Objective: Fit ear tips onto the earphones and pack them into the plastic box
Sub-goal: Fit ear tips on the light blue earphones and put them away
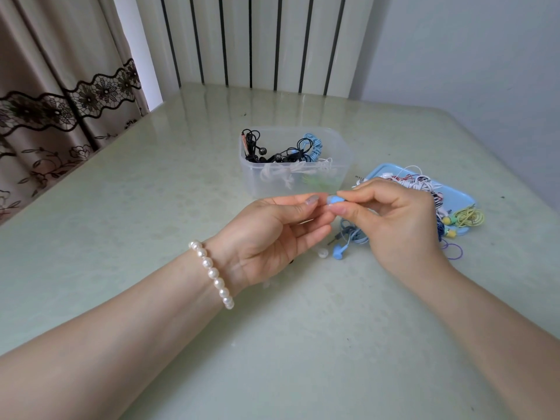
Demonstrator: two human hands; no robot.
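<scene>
My right hand (391, 219) pinches a blue earbud (333, 200) between thumb and forefinger. My left hand (272, 234) meets it fingertip to fingertip at the bud's tip; whether an ear tip sits between those fingers is hidden. The bud's blue cable (353, 236) hangs down to the table, where the second blue earbud (338, 251) lies beside a loose clear ear tip (322, 254). Behind the hands stands the clear plastic box (339, 147), holding black, blue, white and green earphones.
A light blue tray (459, 197) at the right carries a tangle of white and striped earphones. Yellow earphones (463, 218) and a purple cable (454, 250) lie by its near edge. A curtain hangs at the left, a radiator stands behind the table.
</scene>
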